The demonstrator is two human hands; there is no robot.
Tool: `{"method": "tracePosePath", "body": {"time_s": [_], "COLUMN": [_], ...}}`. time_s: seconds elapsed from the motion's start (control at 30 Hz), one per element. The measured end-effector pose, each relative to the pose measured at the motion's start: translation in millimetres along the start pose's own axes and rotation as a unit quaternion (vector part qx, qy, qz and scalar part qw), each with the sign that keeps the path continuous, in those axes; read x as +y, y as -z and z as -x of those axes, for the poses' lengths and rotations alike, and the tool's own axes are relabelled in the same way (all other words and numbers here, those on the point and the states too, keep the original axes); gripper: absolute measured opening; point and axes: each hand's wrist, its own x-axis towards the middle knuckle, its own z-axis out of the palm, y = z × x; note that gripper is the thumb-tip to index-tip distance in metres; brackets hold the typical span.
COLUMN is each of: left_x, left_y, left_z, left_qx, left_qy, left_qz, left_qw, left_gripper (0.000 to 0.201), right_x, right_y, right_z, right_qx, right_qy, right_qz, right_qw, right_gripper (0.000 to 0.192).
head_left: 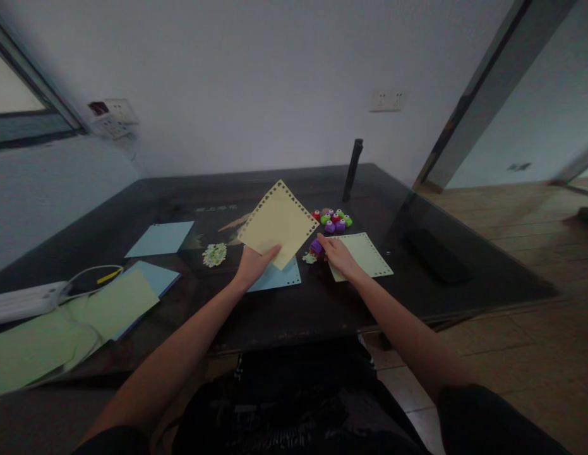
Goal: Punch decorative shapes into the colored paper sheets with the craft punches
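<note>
Because the yellow paper sheet (278, 222) is thin and very light, you should judge it as floppy rather than stiff: held only at its lower corner by your left hand (254, 264), it stands up off the dark table (294, 303) and will likely bend or flutter if you move it fast. Your thumb lies across the front of that corner with the other fingers behind it, pinching the paper. The punched holes along its edges probably make the border easy to tear, so hold it just inside the rim, on solid paper. The sheet is turned like a diamond, one corner pointing up and away from you toward the wall (256, 76), the opposite corner down in your grip; being nearly square it has no clear long axis. It hangs above a blue sheet (278, 278) lying flat on the table. Your right hand (338, 251) rests on the corner of a pale green sheet (364, 256), fingers close together and reaching to a small purple punch (316, 246); I cannot tell whether they grip it. More little coloured punches (334, 219) cluster just beyond, and a heap of paper scraps (214, 254) lies to the left
</note>
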Motion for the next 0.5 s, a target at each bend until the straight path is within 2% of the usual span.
{"method": "tracePosePath", "body": {"time_s": [0.33,0.4,0.5], "left_x": [-1.0,0.5,2.5], "left_y": [1.0,1.4,1.7], "left_z": [1.2,1.3,1.3], "left_qx": [-0.006,-0.009,-0.009], "left_qy": [0.0,-0.001,-0.006], "left_qz": [-0.001,-0.002,-0.002], "left_qw": [1.0,1.0,1.0], "left_gripper": [0.048,0.048,0.047], "right_x": [-3.0,-5.0,-7.0], "right_y": [-0.4,0.1,0.1], "right_z": [1.1,2.2,4.3], "right_qx": [-0.013,-0.005,0.041], "right_qy": [-0.022,-0.002,0.077], "right_qz": [-0.029,0.0,0.115], "right_qw": [0.999,1.0,0.99], "right_gripper": [0.061,0.059,0.05]}}
